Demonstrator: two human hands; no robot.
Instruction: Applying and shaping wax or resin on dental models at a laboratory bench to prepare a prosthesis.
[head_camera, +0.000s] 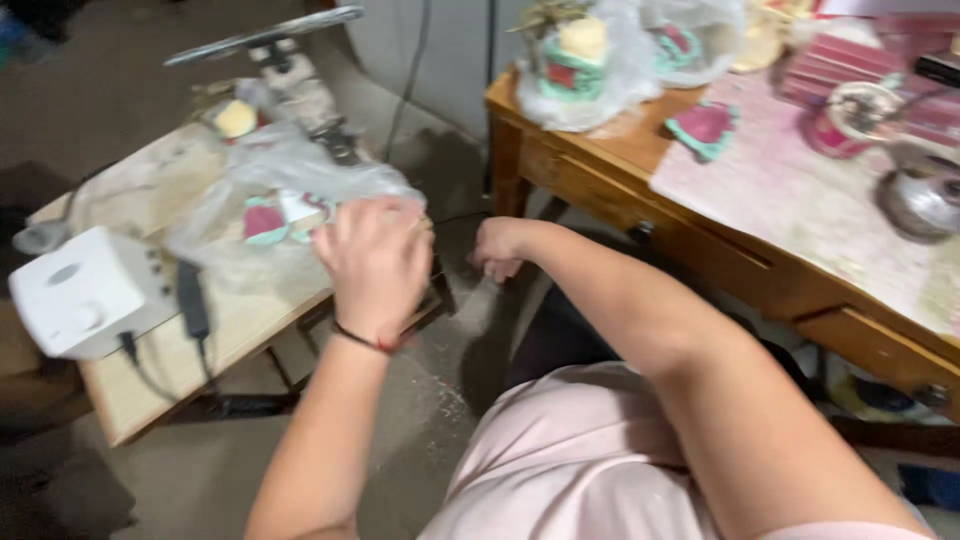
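Note:
My left hand (375, 262) rests on the edge of a clear plastic bag (290, 180) lying on a low pale table (150, 390); its fingers curl over the plastic. Inside the bag lie small pink and teal figurines (275, 220). My right hand (500, 250) hangs just right of the table's corner, fingers curled into a loose fist, with nothing visible in it. A thin red and black band circles my left wrist.
A white box device (85, 290) with a black cable sits at the low table's left. A wooden desk (640, 180) at right carries another bag of figurines (575, 60), a loose pink figurine (705, 128), a metal pot (920, 200) and pink boxes (835, 65).

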